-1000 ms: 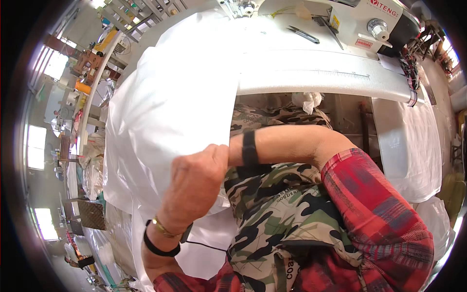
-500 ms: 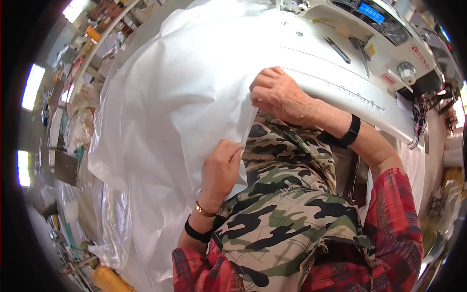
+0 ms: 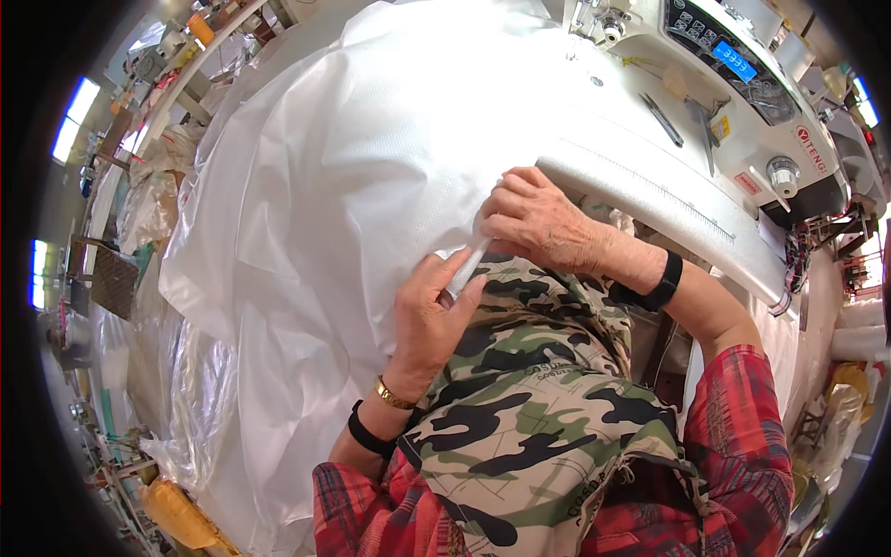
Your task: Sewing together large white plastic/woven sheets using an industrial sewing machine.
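Note:
A large sheet of white fabric (image 3: 306,186) drapes over the table and falls down to the left of my lap. My right hand (image 3: 538,223) is closed on its folded edge, close to the front of the sewing machine bed (image 3: 640,176). Just below and to the left, my left hand (image 3: 429,311) touches the same edge. Its thumb and forefinger are spread apart, with a short strip of the edge showing between them. The remaining left fingers are partly hidden behind the hand.
A sewing machine (image 3: 742,84) with a lit display stands at the upper right. Dark tweezers (image 3: 661,121) lie on its bed. A camouflage apron (image 3: 529,408) covers my lap. Clear plastic sheeting (image 3: 190,399) hangs at the left, and a cluttered shelf (image 3: 176,102) runs behind it.
My left hand has gone from a pinch on the fabric edge to a spread thumb and forefinger, moving up nearer my right hand. My right hand keeps its hold and sits slightly lower in the picture.

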### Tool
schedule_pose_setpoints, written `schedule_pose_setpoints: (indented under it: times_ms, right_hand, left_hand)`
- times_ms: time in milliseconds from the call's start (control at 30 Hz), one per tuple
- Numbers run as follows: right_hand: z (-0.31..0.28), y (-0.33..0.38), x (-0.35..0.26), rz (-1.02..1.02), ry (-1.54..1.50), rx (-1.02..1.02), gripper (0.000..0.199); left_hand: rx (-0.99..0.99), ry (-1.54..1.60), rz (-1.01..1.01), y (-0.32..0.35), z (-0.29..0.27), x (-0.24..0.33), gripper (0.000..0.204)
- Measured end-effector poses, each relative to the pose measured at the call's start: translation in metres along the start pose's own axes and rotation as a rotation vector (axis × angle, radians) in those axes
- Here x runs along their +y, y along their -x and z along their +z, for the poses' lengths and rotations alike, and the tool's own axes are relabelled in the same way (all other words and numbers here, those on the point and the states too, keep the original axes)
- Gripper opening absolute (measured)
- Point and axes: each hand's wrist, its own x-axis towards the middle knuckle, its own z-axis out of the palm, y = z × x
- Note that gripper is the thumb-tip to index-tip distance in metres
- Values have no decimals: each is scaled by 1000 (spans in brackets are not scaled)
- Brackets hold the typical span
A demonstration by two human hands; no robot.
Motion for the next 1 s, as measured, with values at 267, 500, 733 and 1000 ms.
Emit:
schedule_pose_setpoints:
  times_ms: [267,500,733,1000]
  right_hand:
    - [-19,-5,38,52,82,46,19]
    - [-28,-9,67,59,53,-3,20]
    - [-41,-12,101,53,126,-27,31]
    - [-51,-10,135,135,356,6,35]
  left_hand:
    - [102,-219,189,-12,-4,2,9]
    - [138,-181,180,-14,-15,4,18]
    - [-59,32,2,-22,-32,-10,23]
    - [-336,3,96,-36,-17,-7,20]
